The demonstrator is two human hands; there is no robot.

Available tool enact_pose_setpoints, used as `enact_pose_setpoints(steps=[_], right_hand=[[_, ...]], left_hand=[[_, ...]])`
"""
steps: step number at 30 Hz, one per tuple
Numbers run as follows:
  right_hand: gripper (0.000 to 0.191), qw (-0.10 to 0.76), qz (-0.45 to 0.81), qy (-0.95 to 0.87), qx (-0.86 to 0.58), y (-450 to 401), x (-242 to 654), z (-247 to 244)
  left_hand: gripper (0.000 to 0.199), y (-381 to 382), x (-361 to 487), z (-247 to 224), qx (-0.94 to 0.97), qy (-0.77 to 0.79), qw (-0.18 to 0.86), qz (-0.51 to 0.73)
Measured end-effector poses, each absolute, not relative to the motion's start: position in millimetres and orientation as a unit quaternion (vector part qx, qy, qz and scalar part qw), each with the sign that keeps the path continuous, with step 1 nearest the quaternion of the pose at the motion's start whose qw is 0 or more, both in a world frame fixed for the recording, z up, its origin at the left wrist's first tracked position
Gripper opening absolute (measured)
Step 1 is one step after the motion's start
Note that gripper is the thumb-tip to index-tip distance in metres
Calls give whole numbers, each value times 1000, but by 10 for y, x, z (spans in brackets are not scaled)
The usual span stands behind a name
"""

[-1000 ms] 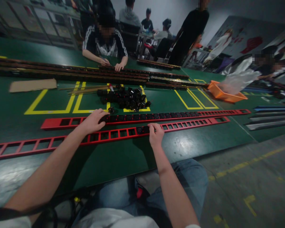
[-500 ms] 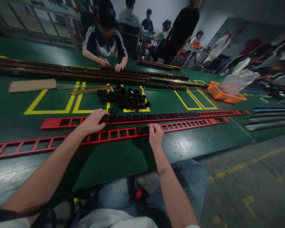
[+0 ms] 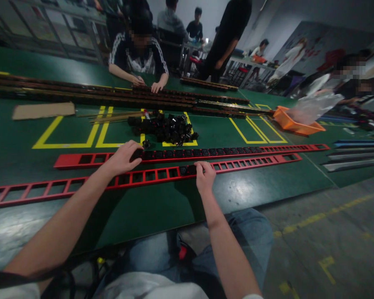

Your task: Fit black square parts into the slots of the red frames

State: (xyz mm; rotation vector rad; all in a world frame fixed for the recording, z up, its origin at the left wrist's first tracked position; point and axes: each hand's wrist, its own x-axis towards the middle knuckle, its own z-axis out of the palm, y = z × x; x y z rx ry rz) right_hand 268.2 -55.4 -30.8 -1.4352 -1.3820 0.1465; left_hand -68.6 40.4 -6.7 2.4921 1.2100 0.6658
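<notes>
Two long red slotted strips lie on the green table in front of me. The far strip (image 3: 67,161) has a row of black socket modules (image 3: 187,153) set in its slots. At the left end of that row, my left hand (image 3: 124,158) curls thumb and fingers around a black socket, partly hidden by them. On the near strip (image 3: 143,177), a black socket (image 3: 183,170) sits in a slot. Just right of it, my right hand (image 3: 205,176) pinches another black socket (image 3: 192,169) at the strip; its seating is unclear.
Beyond the strips lies a heap of black parts (image 3: 171,129), with thin rods (image 3: 118,118) and cardboard (image 3: 43,111) to its left. Long dark rails (image 3: 90,96) cross the table before a seated co-worker. An orange bin (image 3: 296,121) and grey bars (image 3: 355,160) are at right.
Both hands stay at the same places on the strips, with only a slight shift of the left fingers. In the background, a standing person has moved a little left.
</notes>
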Motion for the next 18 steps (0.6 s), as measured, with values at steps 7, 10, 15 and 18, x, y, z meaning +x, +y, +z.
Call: enact_pose_setpoints(steps=[7,10,15,18], right_hand=[[25,538,59,-582,-607,-554,2674,-302],[26,538,57,-582,-606,-555,2672,-299],[25,537,57,-580,-609,-553,2670,-301],[25,535,57,-580,-611,-551,2672,-304]], left_hand=[[34,465,-690,-143,855,462,100,214],[36,492,-694,-192,853,474,93,196],[36,513,-698,-228,853,467,108,206],[36,519,-703,-241,851,469,106,209]])
